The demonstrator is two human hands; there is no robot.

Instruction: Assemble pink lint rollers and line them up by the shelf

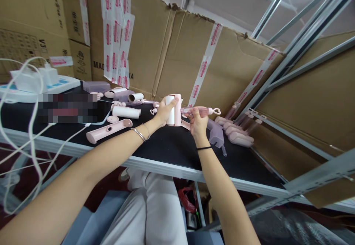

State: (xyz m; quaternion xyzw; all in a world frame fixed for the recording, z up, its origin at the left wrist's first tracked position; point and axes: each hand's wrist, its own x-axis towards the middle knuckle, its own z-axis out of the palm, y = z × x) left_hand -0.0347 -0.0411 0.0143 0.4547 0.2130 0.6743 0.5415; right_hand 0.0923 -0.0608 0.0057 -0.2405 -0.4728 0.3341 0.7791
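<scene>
A pink lint roller is held level above the black tabletop. My left hand point(164, 113) is closed around its head point(178, 117), which carries a white roll point(170, 117). The fingers of my right hand point(199, 122) wrap the translucent pink handle point(204, 111), whose far end has a heart-shaped loop point(216, 111). Handle and head meet between my hands; whether they are fully joined I cannot tell. Left of my hands lie a white roll in a pink shell point(126, 112) and an empty pink half-shell point(109, 130).
Several finished-looking pink rollers point(240, 140) and purple plastic covers point(216, 133) lie to the right. At the left are a tablet point(102, 115), a power strip point(66, 84) and loose white cables point(33, 126). Tall cardboard point(177, 56) stands behind; a metal shelf frame point(277, 73) rises at right.
</scene>
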